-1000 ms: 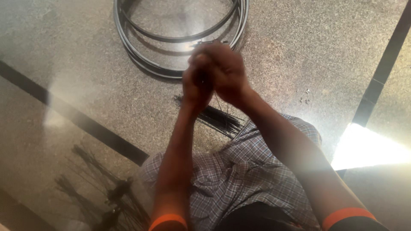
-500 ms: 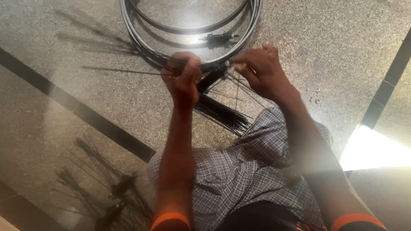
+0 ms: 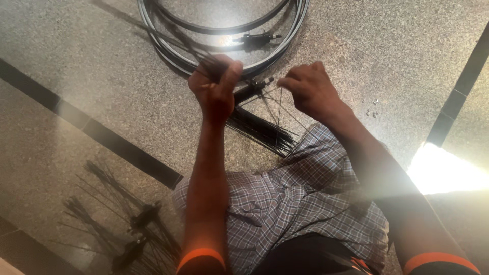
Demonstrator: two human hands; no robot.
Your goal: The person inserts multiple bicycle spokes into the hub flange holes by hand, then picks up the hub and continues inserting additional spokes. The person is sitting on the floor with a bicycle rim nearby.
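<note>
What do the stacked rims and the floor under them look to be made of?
Rims: probably metal, dark glossy finish, with bright glints along thin curved edges. Floor: polished speckled stone, likely granite, crossed by dark inlaid strips; it reflects light strongly.

The left hand (image 3: 216, 89) is closed around thin black spokes (image 3: 262, 130) that fan down over the stone floor (image 3: 102, 97). The right hand (image 3: 310, 89) pinches one spoke just beside a small black hub (image 3: 252, 91). Round black wheel rims (image 3: 224, 56) lie on the floor above both hands. More spokes lie at the lower left.
</note>
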